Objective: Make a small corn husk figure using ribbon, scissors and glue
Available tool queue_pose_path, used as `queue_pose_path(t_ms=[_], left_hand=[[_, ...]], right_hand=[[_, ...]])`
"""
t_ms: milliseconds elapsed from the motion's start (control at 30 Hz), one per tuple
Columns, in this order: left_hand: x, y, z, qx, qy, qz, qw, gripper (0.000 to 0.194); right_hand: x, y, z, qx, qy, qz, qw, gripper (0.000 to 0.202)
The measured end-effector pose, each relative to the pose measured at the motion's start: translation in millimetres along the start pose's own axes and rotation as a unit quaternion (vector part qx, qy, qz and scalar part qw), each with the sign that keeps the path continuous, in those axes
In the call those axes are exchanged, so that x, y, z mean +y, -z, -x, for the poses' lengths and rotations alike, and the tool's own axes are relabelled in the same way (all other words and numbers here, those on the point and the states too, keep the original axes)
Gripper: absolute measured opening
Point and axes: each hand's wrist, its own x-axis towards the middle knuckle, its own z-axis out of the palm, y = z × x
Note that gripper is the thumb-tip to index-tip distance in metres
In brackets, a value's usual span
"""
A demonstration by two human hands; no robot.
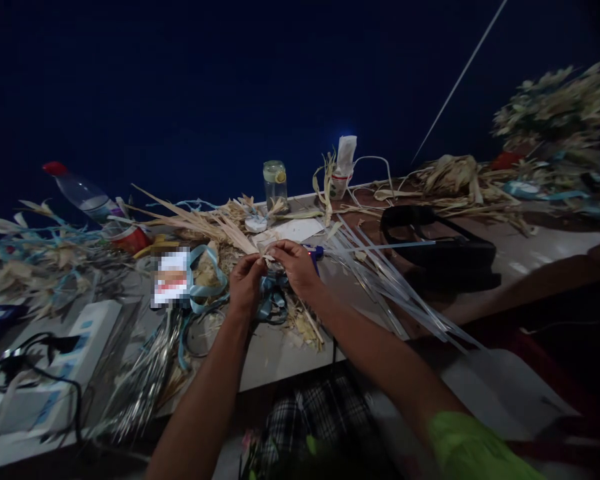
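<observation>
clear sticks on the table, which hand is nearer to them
Right: the right hand is a little left of the clear sticks; the left hand is farther left.

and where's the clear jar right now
In the head view, the clear jar stands far back, slightly left of centre, behind the white sheet and beyond the right hand.

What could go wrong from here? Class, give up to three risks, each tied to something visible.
The right hand is close to a blue tool with a small red light; if hot, the tool might burn a knuckle.
The pale, papery dried piece pinched by the right hand and left hand looks thin and could tear.
Some long, clear, slender rods seem to overhang the pale tabletop, so the right forearm could knock them off.
</observation>
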Motion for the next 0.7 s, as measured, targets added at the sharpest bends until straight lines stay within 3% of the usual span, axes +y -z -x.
queue_pose_path(t_ms=[367, 700], left_hand=[[-1.0, 0.5, 0.1, -0.033, -0.001, 0.025, 0.999, 0.017], [-0.1, -1.4, -0.2, -0.007, 0.022, 0.039, 0.999, 0.018]], right_hand=[[-3.9, -1.9, 3.1, -0.018, -0.014, -0.049, 0.999, 0.009], [-4.9, 5.0, -2.6, 0.066, 0.006, -0.053, 0.996, 0.019]])
